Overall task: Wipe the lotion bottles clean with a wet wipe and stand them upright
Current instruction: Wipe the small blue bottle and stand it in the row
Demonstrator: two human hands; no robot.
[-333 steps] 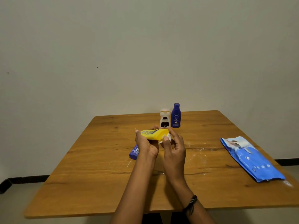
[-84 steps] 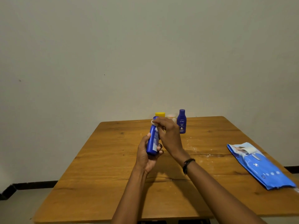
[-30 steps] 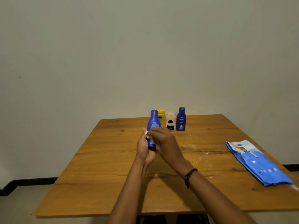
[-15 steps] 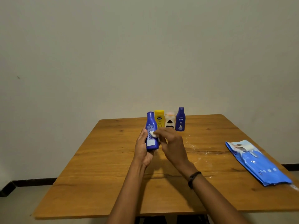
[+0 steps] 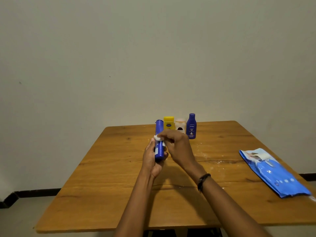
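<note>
My left hand [image 5: 151,158] grips a blue lotion bottle [image 5: 159,146] upright above the middle of the wooden table [image 5: 102,185]. My right hand [image 5: 177,147] pinches a small white wet wipe [image 5: 157,138] against the bottle's upper left side. Three bottles stand upright in a row at the table's far edge: a yellow bottle [image 5: 169,123], a white bottle with a dark label [image 5: 180,126] and a dark blue bottle [image 5: 191,126]. The lower part of the white bottle is hidden behind my right hand.
A blue wet-wipe pack [image 5: 273,173] lies flat near the table's right edge. White smears and specks [image 5: 203,151] mark the wood to the right of my hands. A plain wall stands right behind the table.
The wipe in my right hand has slid to the bottle's left side, a little higher up. The bottle has turned edge-on to me. The standing bottles have not moved.
</note>
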